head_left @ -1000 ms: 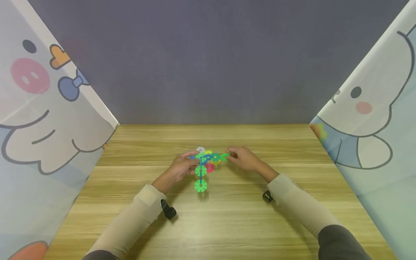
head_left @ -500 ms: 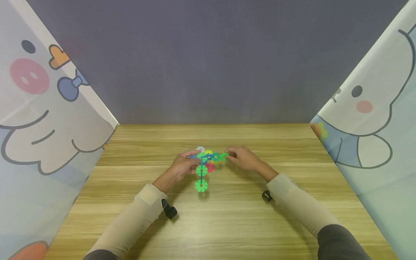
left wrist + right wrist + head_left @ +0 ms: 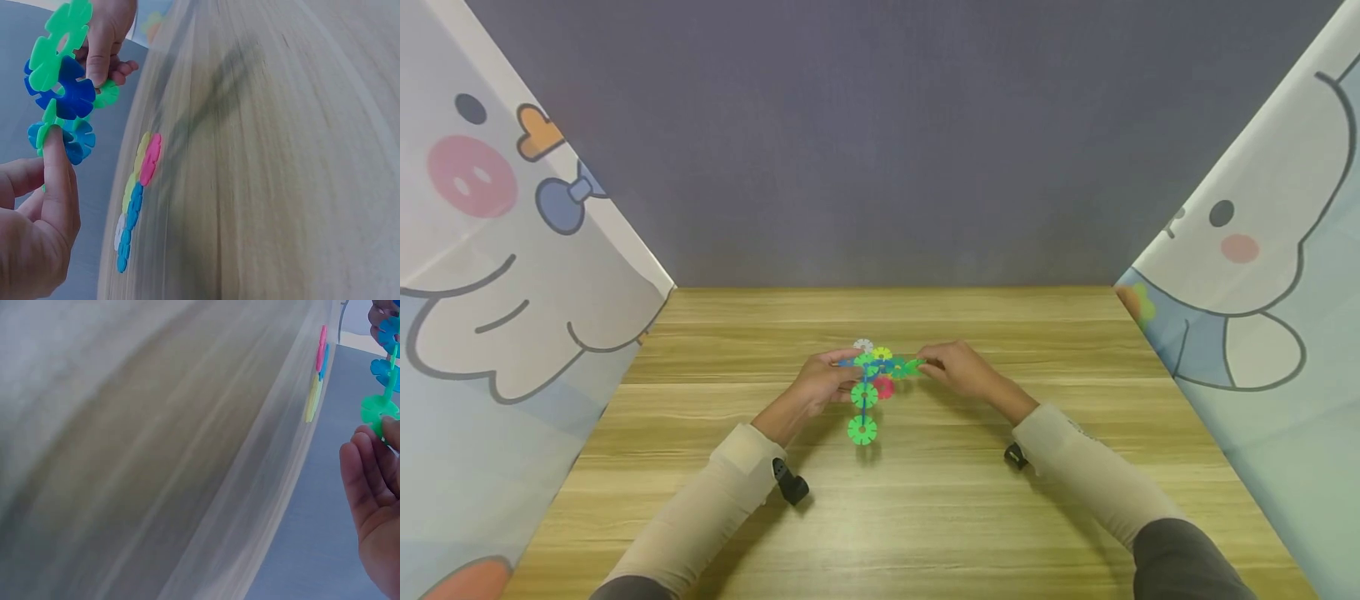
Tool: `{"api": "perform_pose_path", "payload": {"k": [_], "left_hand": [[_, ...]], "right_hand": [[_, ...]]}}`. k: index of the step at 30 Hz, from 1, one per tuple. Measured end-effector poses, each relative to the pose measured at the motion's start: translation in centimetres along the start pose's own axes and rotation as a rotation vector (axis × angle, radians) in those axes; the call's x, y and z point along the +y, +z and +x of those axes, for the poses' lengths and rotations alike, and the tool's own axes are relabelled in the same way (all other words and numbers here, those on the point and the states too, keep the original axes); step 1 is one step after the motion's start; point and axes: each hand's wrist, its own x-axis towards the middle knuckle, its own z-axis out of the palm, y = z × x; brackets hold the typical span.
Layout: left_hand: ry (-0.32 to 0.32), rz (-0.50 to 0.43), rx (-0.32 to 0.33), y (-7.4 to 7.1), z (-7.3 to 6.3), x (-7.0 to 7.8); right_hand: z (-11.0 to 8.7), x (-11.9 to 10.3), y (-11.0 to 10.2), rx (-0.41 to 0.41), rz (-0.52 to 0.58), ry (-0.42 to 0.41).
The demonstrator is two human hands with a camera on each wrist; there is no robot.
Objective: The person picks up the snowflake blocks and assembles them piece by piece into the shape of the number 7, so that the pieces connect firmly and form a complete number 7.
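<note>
A chain of slotted plastic snowflake discs, green and blue, is held above the table between both hands. My left hand (image 3: pixel 818 385) pinches its left part; in the left wrist view the fingers press a green disc set edge-on beneath a dark blue disc (image 3: pixel 76 97). A green branch of the chain (image 3: pixel 854 432) extends toward me, with a blue disc edge-on between two green ones. My right hand (image 3: pixel 961 368) pinches the green end disc (image 3: pixel 373 407) on the right between thumb and fingers. Fingers partly hide the joints.
Loose discs lie on the wooden table (image 3: pixel 1000 517) beneath and behind the chain: a pink disc (image 3: pixel 150 161), a white disc (image 3: pixel 119 230), blue discs (image 3: pixel 134 203) and yellow discs (image 3: pixel 142 150). A grey wall (image 3: pixel 880 167) rises behind, with printed panels on both sides.
My right hand has shifted slightly left and down, and the green end disc in it has tilted. My left hand stays almost still with its hold on the chain.
</note>
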Motion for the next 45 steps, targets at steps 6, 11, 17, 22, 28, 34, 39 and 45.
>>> {"api": "perform_pose_path", "payload": {"k": [6, 11, 17, 22, 28, 34, 39, 45], "left_hand": [[-0.009, 0.001, -0.035, -0.04, -0.06, 0.18], [-0.013, -0.008, -0.040, 0.10, 0.00, 0.23], [-0.023, -0.012, -0.026, 0.31, -0.01, 0.16], [-0.017, -0.003, -0.010, 0.46, -0.03, 0.38], [-0.028, -0.009, 0.000, 0.57, -0.05, 0.35], [-0.026, 0.005, -0.021, 0.45, -0.19, 0.18], [-0.025, 0.022, -0.052, 0.31, -0.23, 0.08], [-0.020, -0.015, -0.057, 0.07, -0.45, 0.33]], "right_hand": [[-0.26, 0.24, 0.16, 0.024, 0.077, -0.013], [-0.40, 0.40, 0.22, 0.048, 0.097, 0.006], [-0.42, 0.25, 0.20, 0.068, 0.076, 0.002], [-0.39, -0.02, 0.23, 0.074, 0.076, -0.016], [-0.44, -0.08, 0.43, 0.079, 0.073, -0.013], [-0.55, 0.01, 0.56, 0.073, 0.092, -0.007], [-0.70, 0.06, 0.45, 0.057, 0.108, 0.003], [-0.46, -0.31, 0.09, 0.021, 0.108, 0.059]]}}
